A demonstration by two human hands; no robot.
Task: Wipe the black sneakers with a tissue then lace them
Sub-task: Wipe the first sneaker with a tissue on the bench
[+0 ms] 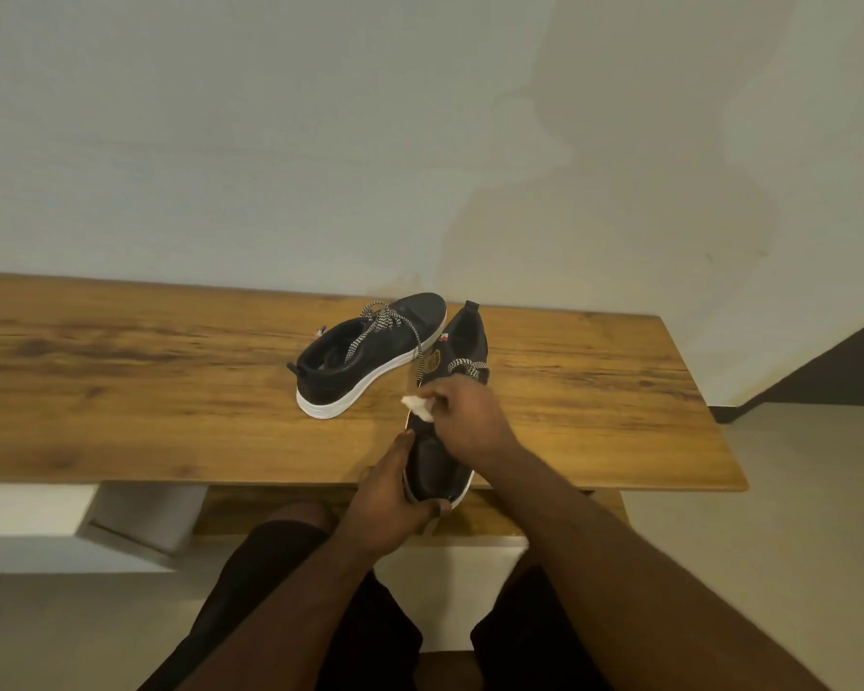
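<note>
head view as i read it remotely: the left hand [395, 496] grips the toe end of the near sneaker [445, 456], fingers curled round its sole at the front edge of the wooden table [121, 371]. the right hand [462, 416] pinches a white tissue [418, 405] against that shoe's upper, just beyond the left hand. the second sneaker [365, 361] lies on the tabletop just beyond, its patterned laces [395, 326] loose, untouched by either hand.

On your tabletop [170, 381], one sneaker [365, 359] lies behind and left of the sneaker [445, 441] at the near edge, which sits between your left hand [390, 506] and right hand [470, 416].
</note>
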